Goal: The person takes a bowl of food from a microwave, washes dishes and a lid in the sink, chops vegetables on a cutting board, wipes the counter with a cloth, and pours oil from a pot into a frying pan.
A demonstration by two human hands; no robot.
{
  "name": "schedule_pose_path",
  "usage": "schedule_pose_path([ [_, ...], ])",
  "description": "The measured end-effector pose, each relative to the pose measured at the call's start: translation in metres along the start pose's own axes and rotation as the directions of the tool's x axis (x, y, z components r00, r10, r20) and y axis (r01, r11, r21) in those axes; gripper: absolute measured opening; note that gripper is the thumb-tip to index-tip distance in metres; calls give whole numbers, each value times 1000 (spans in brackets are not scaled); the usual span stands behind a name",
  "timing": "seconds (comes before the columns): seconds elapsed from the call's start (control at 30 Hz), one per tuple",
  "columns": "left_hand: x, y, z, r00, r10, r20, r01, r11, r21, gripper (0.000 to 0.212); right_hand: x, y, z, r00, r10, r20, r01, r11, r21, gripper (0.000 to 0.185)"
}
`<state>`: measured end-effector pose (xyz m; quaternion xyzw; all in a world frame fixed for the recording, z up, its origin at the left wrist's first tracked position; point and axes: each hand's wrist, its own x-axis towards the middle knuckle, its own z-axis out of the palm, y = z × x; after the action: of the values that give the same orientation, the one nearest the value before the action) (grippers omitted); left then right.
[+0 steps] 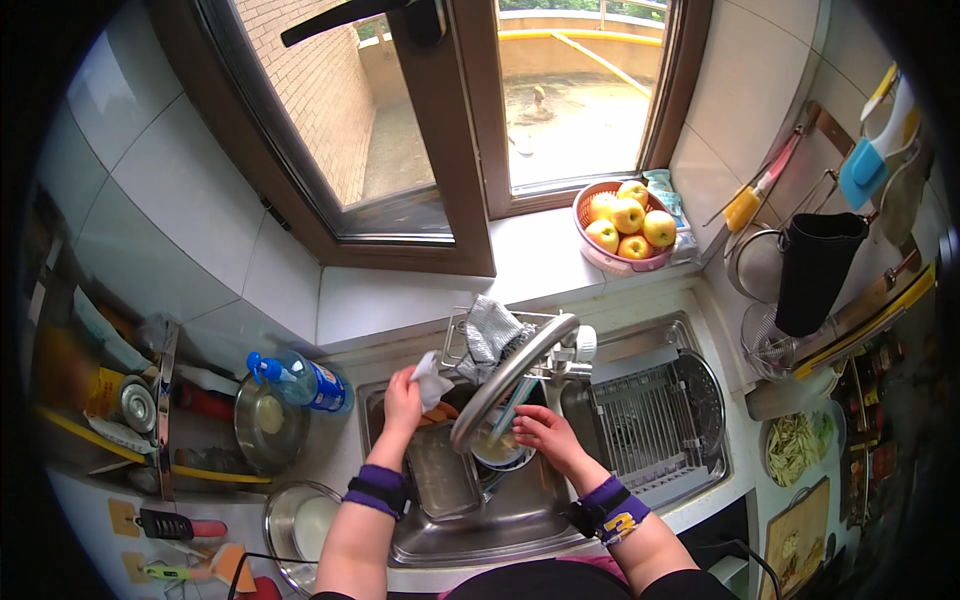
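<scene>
Over the left rim of the steel sink (420, 551), my left hand (403, 403) pinches a crumpled white cloth or tissue (430, 381). My right hand (546, 435) is empty, its fingers apart, just right of a bowl (499, 448) with chopsticks or similar utensils leaning in it. Beside that bowl lies a rectangular metal tray (444, 471). The curved faucet (517, 375) arches between my hands and partly hides the bowl. Behind it, a wire rack (455, 337) holds a silvery cloth (489, 337).
A dish rack (645, 412) fills the right basin. A pump bottle (315, 384) and metal bowls (300, 517) stand at left. A basket (592, 259) of apples sits on the sill. An open window frame (472, 262) juts inward. At right are a cutting board (776, 517) and hanging utensils.
</scene>
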<state>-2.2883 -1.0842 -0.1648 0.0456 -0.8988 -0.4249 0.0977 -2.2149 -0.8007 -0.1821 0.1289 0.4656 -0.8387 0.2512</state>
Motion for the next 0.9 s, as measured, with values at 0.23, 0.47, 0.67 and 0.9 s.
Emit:
schedule_pose_path([
  [0.23, -143, -9, 119, 970, -131, 204, 172, 965, -199, 35, -39, -6, -23, 995, 102, -4, -101, 990, -101, 42],
  [0.47, -156, 143, 143, 922, 111, 370, 86, 876, -475, 48, -38, -26, -69, 940, -291, -176, 246, 939, -241, 32],
  [0.67, -113, 233, 149, 904, 349, 246, -207, 863, -462, 51, -5, -132, -89, 824, -545, -156, 481, 818, -316, 28],
  [0.9, -39, 274, 177, 936, 344, 72, -276, 845, -458, 60, 80, -224, -59, 649, -659, 381, 664, 245, -706, 40],
])
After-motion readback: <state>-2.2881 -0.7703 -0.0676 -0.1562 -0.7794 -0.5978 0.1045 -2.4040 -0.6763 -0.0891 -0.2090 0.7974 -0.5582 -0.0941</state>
